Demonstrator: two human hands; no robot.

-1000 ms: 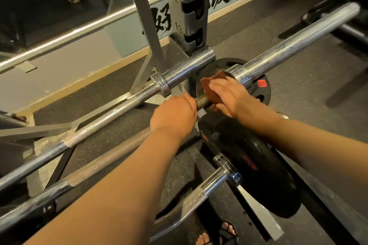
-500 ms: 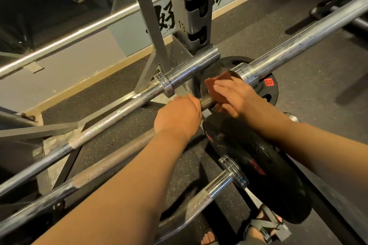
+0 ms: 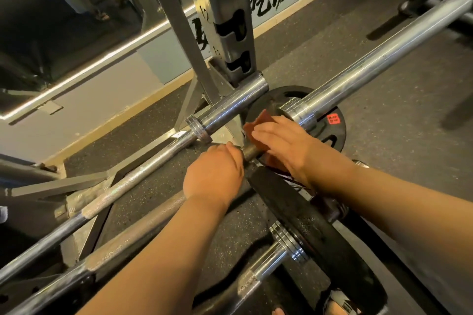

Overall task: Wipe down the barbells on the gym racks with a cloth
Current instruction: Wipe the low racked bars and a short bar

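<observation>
A dull barbell (image 3: 143, 227) runs from lower left up to its bright sleeve (image 3: 378, 61) at upper right. My left hand (image 3: 215, 174) grips the shaft just left of a bare stub of bar (image 3: 252, 152). My right hand (image 3: 286, 143) holds a reddish-brown cloth (image 3: 258, 125) wrapped over the bar beside the sleeve collar (image 3: 294, 112). A second chrome barbell (image 3: 143, 171) lies parallel behind, its sleeve end (image 3: 238, 102) near the rack post.
A black weight plate (image 3: 317, 233) stands on edge under my right forearm, on a curl bar (image 3: 258, 271). Another black plate with a red sticker (image 3: 332, 120) lies flat on the floor. The grey rack upright (image 3: 225, 18) rises behind. My sandalled foot (image 3: 340, 304) shows at the bottom.
The view has shifted slightly up and left. Both hands stay on the bar; my right hand with the cloth has edged a little toward the collar.
</observation>
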